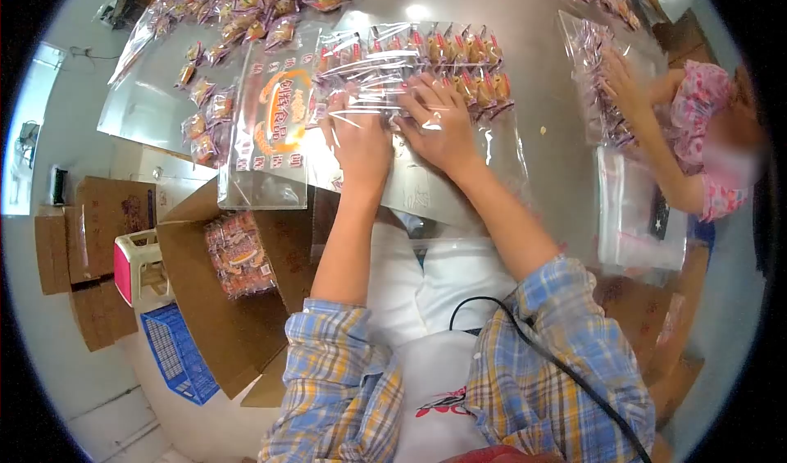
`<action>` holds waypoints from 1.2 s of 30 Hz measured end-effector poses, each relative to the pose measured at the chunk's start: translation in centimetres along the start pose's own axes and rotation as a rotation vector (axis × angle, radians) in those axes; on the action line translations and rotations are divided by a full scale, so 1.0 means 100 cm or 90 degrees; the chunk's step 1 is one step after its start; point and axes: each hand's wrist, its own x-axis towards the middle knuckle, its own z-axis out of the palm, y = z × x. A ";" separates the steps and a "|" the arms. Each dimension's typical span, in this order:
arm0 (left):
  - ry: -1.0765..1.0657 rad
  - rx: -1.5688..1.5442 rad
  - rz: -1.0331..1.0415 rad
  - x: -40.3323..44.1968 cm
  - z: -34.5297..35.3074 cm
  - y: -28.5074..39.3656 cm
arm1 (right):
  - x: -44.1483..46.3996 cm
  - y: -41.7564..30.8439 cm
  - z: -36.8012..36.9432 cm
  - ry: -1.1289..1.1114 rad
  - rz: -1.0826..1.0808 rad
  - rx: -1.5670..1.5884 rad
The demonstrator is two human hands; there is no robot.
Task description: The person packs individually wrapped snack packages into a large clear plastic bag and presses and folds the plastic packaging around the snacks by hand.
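Rows of small wrapped snack packs (467, 49) lie side by side inside a large clear plastic bag (504, 147) on the metal table. Both my hands reach into the bag from its near end, under the shiny film. My left hand (361, 143) rests at the near left of the rows, its fingers stretched forward and partly hidden by glare. My right hand (440, 127) has its fingers spread against the near row, touching the packs. Left of it lies a stack of flat clear bags (275, 127) with red and orange print.
Loose snack packs (238, 12) are heaped at the far left. An open carton (193, 258) holding a filled bag (239, 254) stands below left, near a blue crate (176, 352) and a stool (141, 266). At right, a co-worker's hand (627, 86) touches another bag of packs (592, 61).
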 end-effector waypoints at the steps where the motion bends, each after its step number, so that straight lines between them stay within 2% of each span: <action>1: -0.034 0.013 0.007 0.001 0.000 0.001 | -0.001 -0.004 -0.002 0.004 0.009 0.002; 3: -0.102 0.047 0.018 0.007 0.000 -0.001 | -0.004 -0.003 0.000 -0.033 0.002 -0.055; 4: -0.089 0.109 0.040 0.010 0.002 -0.001 | -0.005 -0.005 0.000 -0.014 -0.006 -0.072; 7: -0.056 0.122 0.081 0.003 0.013 -0.013 | -0.006 -0.008 0.003 -0.006 -0.007 -0.101; 11: -0.071 0.101 0.044 0.004 0.010 -0.004 | 0.000 -0.008 0.020 0.060 0.026 -0.148; 12: -0.080 0.098 0.038 0.006 0.009 -0.003 | 0.004 -0.010 0.019 0.033 0.023 -0.200; 16: -0.127 0.098 0.029 0.010 0.001 -0.002 | 0.009 -0.011 0.026 0.065 0.027 -0.171; 18: -0.200 0.068 -0.018 0.018 -0.012 0.012 | 0.016 -0.013 0.018 -0.016 0.063 -0.161; 19: -0.160 0.079 0.016 0.014 -0.007 0.006 | 0.015 -0.010 0.021 -0.029 0.066 -0.144; 21: -0.082 0.042 0.071 -0.005 0.003 -0.004 | -0.008 -0.001 0.029 0.112 -0.038 -0.104; 22: -0.026 -0.006 0.109 -0.015 0.015 -0.016 | -0.013 -0.018 -0.001 0.118 -0.015 -0.059; 23: -0.084 0.032 0.069 -0.015 0.004 -0.006 | -0.022 -0.033 -0.025 0.119 0.005 -0.012; 25: -0.079 -0.039 0.061 -0.024 -0.020 0.006 | -0.054 -0.035 -0.029 0.025 0.039 -0.073; 26: -0.055 -0.014 0.084 -0.027 -0.024 0.009 | -0.067 -0.033 -0.027 -0.027 0.055 -0.103; 29: -0.073 0.009 0.037 -0.037 -0.030 0.007 | -0.058 -0.024 -0.053 -0.116 0.037 -0.148; 30: -0.108 -0.019 -0.012 -0.034 -0.038 0.011 | -0.047 -0.022 -0.054 0.015 0.010 -0.202; 33: -0.134 0.029 0.042 -0.040 -0.035 -0.003 | -0.036 -0.002 -0.047 -0.026 -0.063 -0.193; 34: -0.106 0.064 0.078 -0.038 -0.033 -0.009 | -0.030 -0.005 -0.043 -0.035 0.046 -0.108; 36: -0.111 -0.005 0.015 -0.038 -0.032 -0.007 | -0.027 -0.008 -0.040 -0.054 0.050 -0.105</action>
